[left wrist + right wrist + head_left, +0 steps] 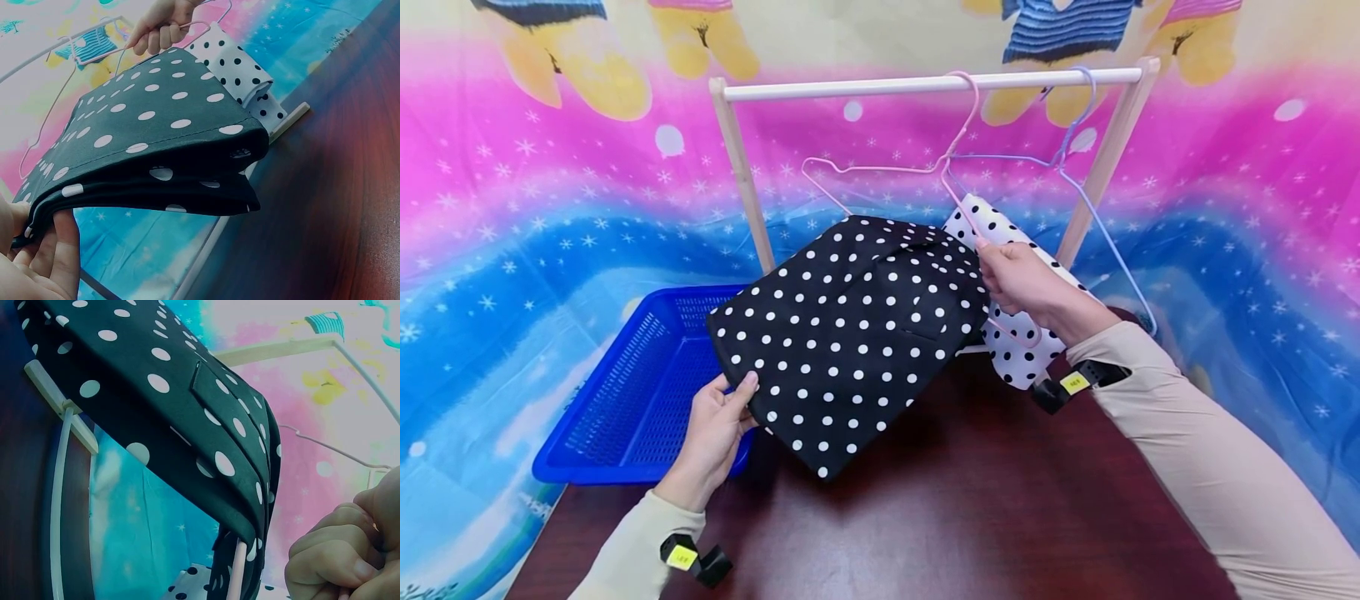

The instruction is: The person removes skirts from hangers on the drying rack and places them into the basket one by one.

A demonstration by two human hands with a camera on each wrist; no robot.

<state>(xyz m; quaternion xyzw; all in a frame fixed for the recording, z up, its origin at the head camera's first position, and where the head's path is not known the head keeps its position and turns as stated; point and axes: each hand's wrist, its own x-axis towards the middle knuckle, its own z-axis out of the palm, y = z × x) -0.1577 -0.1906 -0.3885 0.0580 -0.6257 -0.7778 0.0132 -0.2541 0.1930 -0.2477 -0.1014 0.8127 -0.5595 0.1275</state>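
Black cloth [842, 333], mid-frame, seems half-hung: my left hand [711, 433] pinches it, right hand [1024, 282] its pink hanger [887, 169]; white cloth [1017, 354], right, already hangs.

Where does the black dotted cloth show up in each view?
Head: the black dotted cloth is at the centre.
Left wrist: left of centre, spanning the middle.
Right wrist: from top left down to bottom centre.
Shared landmark: the white dotted cloth, right of centre in head, upper right in left wrist, bottom edge in right wrist.

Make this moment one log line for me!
left hand: pinches black dotted cloth | right hand: grips pink hanger | white dotted cloth: behind
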